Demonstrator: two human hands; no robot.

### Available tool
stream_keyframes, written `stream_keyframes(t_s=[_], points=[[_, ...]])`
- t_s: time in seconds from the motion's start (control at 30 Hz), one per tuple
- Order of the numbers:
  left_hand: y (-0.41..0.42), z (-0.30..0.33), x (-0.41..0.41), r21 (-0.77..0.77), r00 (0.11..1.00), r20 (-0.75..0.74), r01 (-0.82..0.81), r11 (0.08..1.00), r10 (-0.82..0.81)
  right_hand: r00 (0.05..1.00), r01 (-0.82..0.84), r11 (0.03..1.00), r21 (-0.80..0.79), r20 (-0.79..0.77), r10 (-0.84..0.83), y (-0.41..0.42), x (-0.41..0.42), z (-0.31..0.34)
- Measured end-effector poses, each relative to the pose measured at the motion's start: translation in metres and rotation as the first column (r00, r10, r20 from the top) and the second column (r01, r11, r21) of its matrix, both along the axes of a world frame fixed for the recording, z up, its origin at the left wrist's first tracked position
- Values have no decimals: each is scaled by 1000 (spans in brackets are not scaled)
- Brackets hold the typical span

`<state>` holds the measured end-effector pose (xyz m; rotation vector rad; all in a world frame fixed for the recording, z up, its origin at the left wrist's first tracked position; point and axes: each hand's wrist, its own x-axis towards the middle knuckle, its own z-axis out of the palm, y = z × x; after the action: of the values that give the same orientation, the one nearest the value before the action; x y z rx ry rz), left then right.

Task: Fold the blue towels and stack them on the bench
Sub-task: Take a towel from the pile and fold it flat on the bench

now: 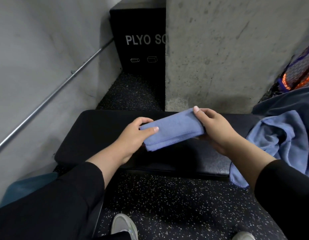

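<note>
A folded blue towel (pixel 172 130) hangs just above the black padded bench (pixel 98 132), held at both ends. My left hand (pixel 133 135) pinches its left end, thumb on top. My right hand (pixel 214 130) grips its right end, fingers curled over the far edge. A heap of loose blue towels (pixel 281 141) lies on the right part of the bench, with one corner drooping over the front edge.
A concrete pillar (pixel 228 58) rises right behind the bench. A black plyo box (pixel 139 44) stands in the gap beside a grey wall with a metal rail (pixel 51 96). A dark cloth (pixel 288 101) and a netted bag (pixel 299 73) sit far right. Speckled floor (pixel 176 201) and my shoes lie below.
</note>
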<state>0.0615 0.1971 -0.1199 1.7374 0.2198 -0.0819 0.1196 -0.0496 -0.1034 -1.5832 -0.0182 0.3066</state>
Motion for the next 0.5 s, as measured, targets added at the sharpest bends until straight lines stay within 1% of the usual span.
stream_keyframes(t_s=[0.03,0.07,0.13,0.2,0.3,0.37,0.43,0.5], points=[[5,3,-4,-83,998,-43,-56,995,52,994,-57,993,101,-92,66,8,-2,4],[11,6,-8,-134,992,-85,-101,986,90,981,-106,981,165,-141,130,16,-4,6],[24,10,-16,-157,983,-132,-149,976,129,970,-155,967,204,-156,189,33,-6,5],[38,11,-25,-186,981,-153,-146,972,118,980,-123,974,192,-134,150,51,-8,4],[57,10,-36,-223,983,-172,-110,969,72,989,-17,985,172,-144,43,81,-11,2],[67,9,-39,-203,983,-156,-123,972,92,981,38,971,237,-193,9,99,-12,-1],[77,8,-41,-209,976,-133,-197,958,171,965,15,944,328,-253,73,118,-13,-6],[89,6,-41,-192,967,-111,-246,950,228,950,-41,941,336,-279,141,141,-15,-14]])
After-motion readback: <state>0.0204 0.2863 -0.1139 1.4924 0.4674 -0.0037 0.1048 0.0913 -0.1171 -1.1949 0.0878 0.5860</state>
